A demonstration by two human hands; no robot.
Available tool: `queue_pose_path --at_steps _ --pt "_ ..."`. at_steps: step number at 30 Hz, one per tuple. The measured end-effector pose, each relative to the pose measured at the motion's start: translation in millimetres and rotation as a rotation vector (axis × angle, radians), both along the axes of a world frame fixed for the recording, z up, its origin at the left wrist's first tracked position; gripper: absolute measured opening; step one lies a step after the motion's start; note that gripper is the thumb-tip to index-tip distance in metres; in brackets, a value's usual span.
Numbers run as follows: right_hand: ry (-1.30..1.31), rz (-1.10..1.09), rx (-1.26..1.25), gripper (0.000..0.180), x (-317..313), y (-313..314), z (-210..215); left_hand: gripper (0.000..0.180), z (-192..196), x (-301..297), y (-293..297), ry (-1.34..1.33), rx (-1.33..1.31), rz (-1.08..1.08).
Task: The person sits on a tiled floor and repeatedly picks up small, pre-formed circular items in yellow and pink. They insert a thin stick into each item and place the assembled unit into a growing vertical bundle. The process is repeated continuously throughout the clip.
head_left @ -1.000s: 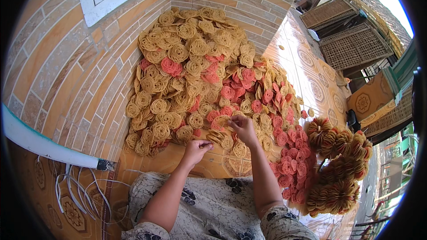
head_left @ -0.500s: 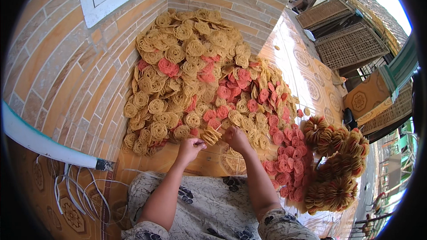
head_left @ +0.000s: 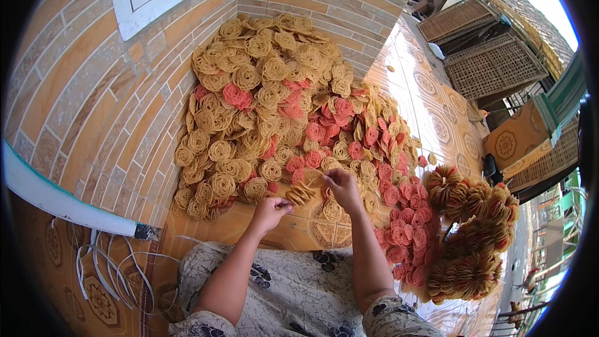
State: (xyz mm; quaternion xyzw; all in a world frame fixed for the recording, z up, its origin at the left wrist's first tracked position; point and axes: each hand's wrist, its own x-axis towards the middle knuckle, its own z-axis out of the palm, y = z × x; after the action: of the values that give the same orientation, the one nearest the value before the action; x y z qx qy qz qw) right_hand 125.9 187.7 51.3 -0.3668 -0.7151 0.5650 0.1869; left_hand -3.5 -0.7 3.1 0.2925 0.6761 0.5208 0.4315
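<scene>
Head view: stacking under way, by the look of it. Left hand (head_left: 269,211) closed around a small stack of tan crackers (head_left: 301,194), held edge-up just above the tiled floor (head_left: 430,109). Right hand (head_left: 342,185) pinching one more tan disc (head_left: 312,178) between thumb and fingertips, right beside the stack and at the near edge of the big heap of tan and pink rosette crackers (head_left: 274,100). Next move, judged from this: seating the disc flat against the stack and squaring the edges, with a light pinch, since such thin coils probably snap easily. Heap banked into a brick wall corner (head_left: 93,106); bundled stacks (head_left: 474,237) lying to the right, past a spill of pink discs. White pipe (head_left: 56,203) and loose white strips low on the left; woven bamboo trays (head_left: 493,65) far right, in sunlight.
</scene>
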Motion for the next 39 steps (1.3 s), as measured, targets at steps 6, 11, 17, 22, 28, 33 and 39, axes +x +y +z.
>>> queue_pose_path --at_steps 6,11,17,22,28,33,39 --pt "-0.088 0.144 0.277 0.024 2 1 1 0.019 6 1 -1 0.032 -0.004 0.009" --pt "0.053 0.135 0.083 0.029 -1 -2 0 0.019 5 1 -1 0.078 0.007 0.022" --pt "0.235 0.11 -0.136 0.031 -8 -5 -8 0.017 2 2 0 0.065 -0.042 0.013" --pt "-0.322 0.129 0.392 0.036 -5 -4 -29 0.016 -2 -13 -2 0.071 0.067 0.098" --pt "-0.353 0.276 0.59 0.044 0 -5 -48 0.017 -5 -20 -7 0.107 0.032 0.084" --pt "-0.04 0.103 0.034 0.024 -2 12 -34 0.016 2 -12 -5 0.228 -0.052 -0.023" --pt "0.104 0.139 -0.071 0.014 -4 1 -18 0.016 8 -8 -4 0.114 -0.041 0.017"
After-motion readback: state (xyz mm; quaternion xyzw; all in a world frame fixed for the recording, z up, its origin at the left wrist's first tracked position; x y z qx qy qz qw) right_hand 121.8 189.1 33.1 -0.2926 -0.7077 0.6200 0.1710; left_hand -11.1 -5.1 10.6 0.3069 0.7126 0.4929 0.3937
